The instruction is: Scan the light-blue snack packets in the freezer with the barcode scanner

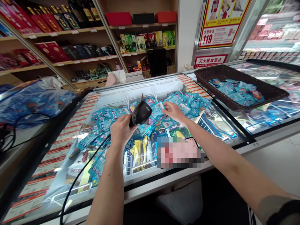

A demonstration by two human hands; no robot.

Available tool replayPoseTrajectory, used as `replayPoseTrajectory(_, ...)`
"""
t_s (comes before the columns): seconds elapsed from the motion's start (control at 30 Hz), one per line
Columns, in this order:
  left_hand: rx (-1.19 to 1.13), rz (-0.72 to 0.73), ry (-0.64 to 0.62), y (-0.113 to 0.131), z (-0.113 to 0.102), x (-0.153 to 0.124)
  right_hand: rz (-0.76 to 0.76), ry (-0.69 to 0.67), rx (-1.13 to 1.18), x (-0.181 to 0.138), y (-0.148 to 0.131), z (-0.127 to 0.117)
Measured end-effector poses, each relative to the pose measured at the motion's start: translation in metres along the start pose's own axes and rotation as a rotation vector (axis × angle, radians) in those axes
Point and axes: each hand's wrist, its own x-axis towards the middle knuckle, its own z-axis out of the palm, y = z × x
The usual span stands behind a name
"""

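Note:
My left hand (122, 128) is closed around the handle of a black barcode scanner (141, 112), whose head points to the right and whose black cable (79, 175) trails down to the lower left. My right hand (172, 111) pinches a blue packet (159, 107) by its edge, barcode label facing the scanner. Both hands hover over a heap of several blue packets (103, 125) lying on the glass lid of a chest freezer (145, 184).
A dark woven basket (234, 72) with more blue packets sits on the freezer at the right. A plastic bag of blue packets (35, 100) lies at the left. A phone (192, 143) rests near the front rim. Shelves (77, 31) of boxed goods stand behind.

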Motion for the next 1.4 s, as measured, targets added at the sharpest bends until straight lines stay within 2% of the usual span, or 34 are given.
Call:
replayPoseTrajectory(0.17,-0.045,0.06,-0.014,0.003,0.005,-0.01,0.03,-0.002,0.052,0.001,0.002,0.0)
replayPoseTrajectory(0.43,-0.104,0.109,0.056,0.007,0.004,-0.013,0.039,0.028,0.005,-0.003,0.0,0.0)
replayPoseTrajectory(0.9,-0.123,0.112,-0.034,0.016,0.002,-0.013,0.032,0.031,-0.027,-0.007,-0.006,0.001)
replayPoseTrajectory(1.4,-0.098,0.111,-0.041,0.02,0.0,-0.011,-0.009,-0.008,0.001,-0.004,0.01,0.0)
